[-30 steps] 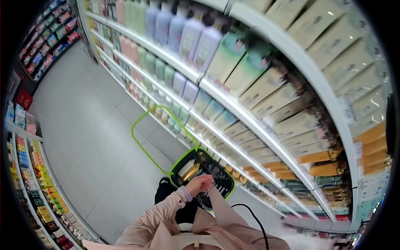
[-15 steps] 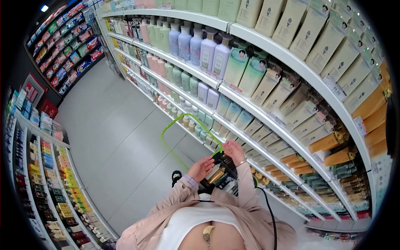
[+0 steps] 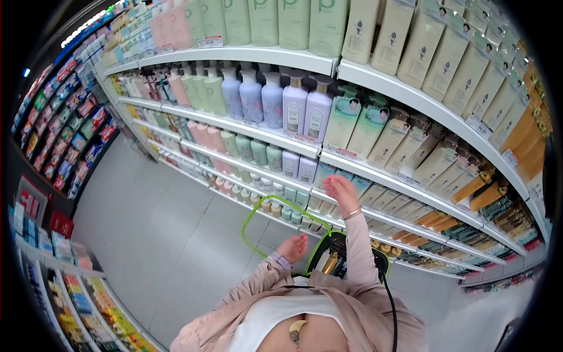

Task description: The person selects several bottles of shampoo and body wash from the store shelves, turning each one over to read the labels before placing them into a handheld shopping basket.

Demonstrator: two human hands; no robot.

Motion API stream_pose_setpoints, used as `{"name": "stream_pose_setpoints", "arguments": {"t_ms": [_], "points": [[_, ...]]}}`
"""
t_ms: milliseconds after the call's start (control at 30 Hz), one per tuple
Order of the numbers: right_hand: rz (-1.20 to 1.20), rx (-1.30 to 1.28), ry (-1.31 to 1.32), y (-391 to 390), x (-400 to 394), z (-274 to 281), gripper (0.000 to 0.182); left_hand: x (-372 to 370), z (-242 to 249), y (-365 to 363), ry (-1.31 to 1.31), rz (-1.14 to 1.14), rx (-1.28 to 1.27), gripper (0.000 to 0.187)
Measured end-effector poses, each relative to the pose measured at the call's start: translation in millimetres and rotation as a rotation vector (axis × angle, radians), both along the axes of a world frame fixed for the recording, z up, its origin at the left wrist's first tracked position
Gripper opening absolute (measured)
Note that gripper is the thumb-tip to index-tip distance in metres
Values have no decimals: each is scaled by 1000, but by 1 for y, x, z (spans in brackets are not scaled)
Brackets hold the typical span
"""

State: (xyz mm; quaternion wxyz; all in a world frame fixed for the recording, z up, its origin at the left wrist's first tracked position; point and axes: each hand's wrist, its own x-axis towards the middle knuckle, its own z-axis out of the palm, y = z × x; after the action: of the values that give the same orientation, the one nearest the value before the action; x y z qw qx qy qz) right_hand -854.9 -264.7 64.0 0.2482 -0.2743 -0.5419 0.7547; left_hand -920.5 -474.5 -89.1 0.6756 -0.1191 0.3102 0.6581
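Observation:
My right hand [image 3: 341, 193] is raised in front of the shelves, fingers loosely bent and apart, with nothing in it. Behind it are boxed bottles and tubes on a lower shelf; contact with them cannot be made out. My left hand [image 3: 292, 249] is lower, fingers half curled and empty, beside the bright green handle [image 3: 249, 216] of a shopping basket. The black basket [image 3: 319, 252] hangs close to my body, partly covered by my right sleeve. Inside it lies a gold-coloured item [image 3: 331, 262]. How the basket is held up is hidden.
Lavender pump bottles [image 3: 295, 107], green-white boxes [image 3: 342, 123] and cream-coloured packs [image 3: 389, 138] line the white shelves. A low display [image 3: 88, 293] stands left of the grey tiled aisle [image 3: 176, 211]. A rack of colourful packets [image 3: 70, 135] is at the far left.
My right hand has left the basket handle and moved up toward the shelves. My left hand has shifted slightly right and down, its fingers more curled. The view has turned, and the basket shows more.

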Motion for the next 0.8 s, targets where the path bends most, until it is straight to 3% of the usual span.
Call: {"name": "stream_pose_setpoints", "arguments": {"t_ms": [33, 167, 300, 367, 433, 500, 567, 700, 800], "points": [[-24, 20, -5, 2, -18, 14, 21, -16, 0, 4, 32, 38, -30, 18], [-190, 644, 79, 29, -87, 57, 17, -70, 8, 7, -34, -31, -23, 17], [-329, 929, 9, 37, -141, 131, 18, -110, 17, 4, -32, -73, 76, 18], [-407, 1377, -113, 37, -162, 159, 22, -114, 15, -4, -50, -141, 68, 18], [-486, 1641, -138, 46, -184, 168, 25, -113, 13, -12, -98, -163, 34, 16], [-529, 1681, -291, 48, -200, 178, 21, -115, 11, -15, -130, -158, -13, 15], [-407, 1638, -805, 46, -209, 189, 20, -119, 9, -16, -156, -143, -66, 15], [-315, 1662, -894, 61, -219, 183, 24, -126, 5, -18, -113, -99, -24, 16], [-275, 1609, -849, 65, -215, 182, 38, -121, 5, -14, -113, -136, -33, 16]]}}
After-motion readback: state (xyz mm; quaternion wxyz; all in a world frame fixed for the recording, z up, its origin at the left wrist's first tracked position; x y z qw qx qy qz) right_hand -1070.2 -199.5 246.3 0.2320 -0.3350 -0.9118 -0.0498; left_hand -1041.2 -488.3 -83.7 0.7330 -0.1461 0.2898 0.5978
